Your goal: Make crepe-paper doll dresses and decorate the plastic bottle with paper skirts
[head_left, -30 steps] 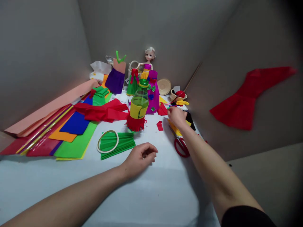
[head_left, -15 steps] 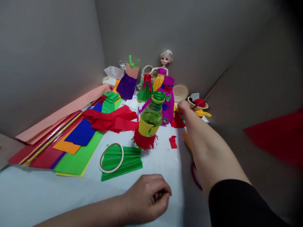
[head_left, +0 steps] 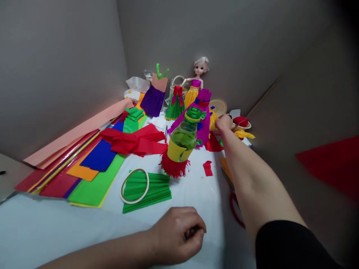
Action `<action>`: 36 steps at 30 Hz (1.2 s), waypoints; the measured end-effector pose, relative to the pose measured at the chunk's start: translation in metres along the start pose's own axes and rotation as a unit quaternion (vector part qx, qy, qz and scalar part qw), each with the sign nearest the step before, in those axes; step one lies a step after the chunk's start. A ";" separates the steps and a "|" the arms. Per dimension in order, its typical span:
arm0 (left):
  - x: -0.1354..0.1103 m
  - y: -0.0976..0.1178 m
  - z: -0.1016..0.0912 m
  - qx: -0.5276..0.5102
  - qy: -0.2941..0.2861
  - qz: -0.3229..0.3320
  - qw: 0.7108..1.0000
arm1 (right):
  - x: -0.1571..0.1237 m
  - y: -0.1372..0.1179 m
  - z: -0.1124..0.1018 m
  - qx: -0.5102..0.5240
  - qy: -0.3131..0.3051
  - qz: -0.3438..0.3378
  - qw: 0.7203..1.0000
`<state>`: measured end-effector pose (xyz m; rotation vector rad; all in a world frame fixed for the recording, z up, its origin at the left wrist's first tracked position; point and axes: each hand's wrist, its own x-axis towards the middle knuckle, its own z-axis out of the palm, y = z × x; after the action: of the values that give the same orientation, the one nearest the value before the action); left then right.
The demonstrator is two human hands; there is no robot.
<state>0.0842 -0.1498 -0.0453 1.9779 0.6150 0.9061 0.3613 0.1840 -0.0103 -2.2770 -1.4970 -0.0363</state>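
Note:
My left hand rests curled on the near part of the table. The inside of its grip is dark, so I cannot make out what it holds, if anything. My right hand reaches far back with fingers closed at a small yellow paper piece with blue bits; the fingertips are partly hidden. Left of that arm stands a glass bottle with a green neck, a yellow band and a red paper fringe at its base. Behind it is a purple paper dress.
A roll of tape lies on pleated green paper. Red-handled scissors lie beneath my right forearm. Coloured sheets and crumpled red paper cover the left. A doll and a purple skirt stand behind.
The yellow piece with blue bits now shows upright beside my right hand, where only a scrap of yellow showed before. The whole view has shifted slightly; my left hand stays curled.

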 end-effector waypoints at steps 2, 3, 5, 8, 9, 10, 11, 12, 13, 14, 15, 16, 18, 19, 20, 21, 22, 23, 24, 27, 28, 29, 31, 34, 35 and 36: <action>0.000 0.002 -0.001 0.001 -0.007 -0.009 1.000 | -0.005 0.002 -0.012 0.017 0.048 0.015 0.999; 0.000 0.002 -0.002 0.000 -0.010 -0.013 1.000 | -0.008 0.004 -0.020 0.026 0.071 0.020 0.997; 0.000 0.003 -0.003 0.001 -0.015 -0.020 1.000 | -0.015 0.010 -0.037 0.041 0.105 0.015 0.993; 0.000 0.004 -0.004 0.004 -0.017 -0.026 1.000 | -0.030 0.021 -0.067 0.081 0.156 -0.002 0.984; 0.000 0.004 -0.003 0.003 -0.017 -0.028 0.999 | -0.037 0.025 -0.078 0.115 0.176 -0.010 0.977; -0.001 0.005 -0.003 0.002 -0.017 -0.031 0.999 | -0.046 0.029 -0.089 0.155 0.195 -0.017 0.968; -0.001 0.005 -0.003 0.002 -0.017 -0.033 0.999 | -0.056 0.032 -0.099 0.197 0.206 -0.021 0.958; -0.001 0.005 -0.003 0.002 -0.017 -0.035 0.999 | -0.067 0.036 -0.109 0.239 0.209 -0.022 0.948; -0.001 0.005 -0.002 0.002 -0.015 -0.038 0.999 | -0.080 0.039 -0.118 0.259 0.207 -0.022 0.943; -0.001 0.005 -0.002 0.000 -0.014 -0.043 0.999 | -0.094 0.042 -0.127 0.279 0.196 -0.023 0.940; -0.001 0.005 -0.002 -0.005 -0.013 -0.050 0.999 | -0.109 0.045 -0.134 0.300 0.185 -0.019 0.936; -0.001 0.005 -0.003 -0.013 -0.009 -0.057 0.998 | -0.124 0.048 -0.141 0.315 0.173 -0.015 0.933; -0.002 0.005 -0.003 -0.036 0.006 -0.066 0.997 | -0.156 0.054 -0.151 0.352 0.139 -0.001 0.926; -0.002 0.006 -0.003 -0.048 0.017 -0.066 0.996 | -0.171 0.057 -0.155 0.371 0.108 0.005 0.922; -0.002 0.006 -0.004 -0.060 0.031 -0.063 0.996 | -0.186 0.060 -0.159 0.391 0.074 0.013 0.917; -0.003 0.007 -0.003 -0.073 0.048 -0.057 0.995 | -0.200 0.062 -0.163 0.410 0.037 0.022 0.911; -0.004 0.007 -0.003 -0.086 0.068 -0.052 0.993 | -0.214 0.064 -0.167 0.426 -0.004 0.031 0.904; -0.005 0.007 -0.002 -0.100 0.091 -0.046 0.990 | -0.226 0.065 -0.170 0.440 -0.040 0.039 0.896; -0.006 0.007 -0.002 -0.113 0.119 -0.041 0.986 | -0.238 0.066 -0.174 0.451 -0.075 0.046 0.888; -0.008 0.005 -0.002 -0.138 0.205 -0.027 0.969 | -0.265 0.067 -0.177 0.512 -0.184 0.078 0.836; -0.008 0.005 -0.002 -0.139 0.228 -0.026 0.963 | -0.271 0.068 -0.176 0.535 -0.221 0.087 0.810; -0.007 0.004 -0.004 -0.140 0.246 -0.030 0.959 | -0.275 0.069 -0.173 0.556 -0.256 0.092 0.785; -0.004 0.004 -0.008 -0.148 0.265 -0.051 0.951 | -0.281 0.073 -0.161 0.579 -0.308 0.088 0.749; 0.002 0.001 -0.016 -0.188 0.272 -0.094 0.939 | -0.284 0.081 -0.141 0.585 -0.366 0.075 0.720; 0.004 0.000 -0.019 -0.200 0.274 -0.103 0.935 | -0.285 0.083 -0.135 0.585 -0.381 0.072 0.712; 0.006 -0.001 -0.022 -0.204 0.275 -0.109 0.933 | -0.286 0.085 -0.130 0.586 -0.394 0.071 0.705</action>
<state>0.0711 -0.1342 -0.0359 1.2517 0.8576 1.3355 0.3423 -0.1401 0.0118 -1.2523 -1.0308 1.6152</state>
